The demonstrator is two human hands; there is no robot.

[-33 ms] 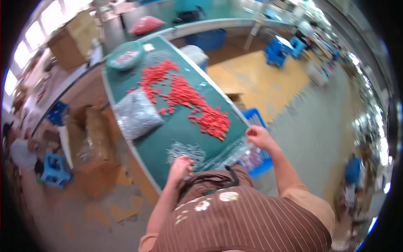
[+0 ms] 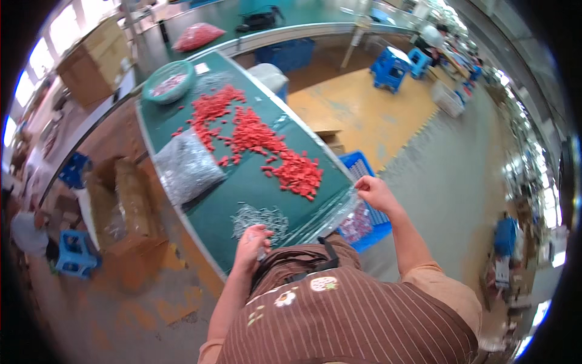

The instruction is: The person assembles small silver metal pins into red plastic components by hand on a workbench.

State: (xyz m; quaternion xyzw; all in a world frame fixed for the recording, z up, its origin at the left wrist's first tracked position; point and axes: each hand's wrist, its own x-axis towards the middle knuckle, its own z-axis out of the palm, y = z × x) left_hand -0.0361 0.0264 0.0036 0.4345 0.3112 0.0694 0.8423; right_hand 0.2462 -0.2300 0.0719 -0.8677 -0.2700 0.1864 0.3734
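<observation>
My left hand (image 2: 253, 247) is closed, its fingers curled at the near side of a pile of thin silvery metal pieces (image 2: 257, 221), possibly screws or nails. Something pale and shiny shows beneath its fingers, too small to name. At the table's right edge my right hand (image 2: 374, 193) is closed in a pinch, next to clear plastic film (image 2: 321, 221) lying along the near edge. What the right fingers hold, I cannot make out. Beyond both hands, many small red plastic pieces (image 2: 297, 174) spread over the green table (image 2: 209, 227). A clear bag of grey pieces (image 2: 187, 167) lies to their left.
A green basin (image 2: 168, 82) stands at the table's far left corner. Below the right edge sits a blue crate (image 2: 376, 233) with clear packets (image 2: 356, 223). Cardboard boxes (image 2: 130, 212) and a blue stool (image 2: 77, 252) are on the left floor. Another person (image 2: 431, 39) sits far right.
The view has shifted a little, so the table lies slightly further left and the picture is sharper. Both hands keep nearly the same pose.
</observation>
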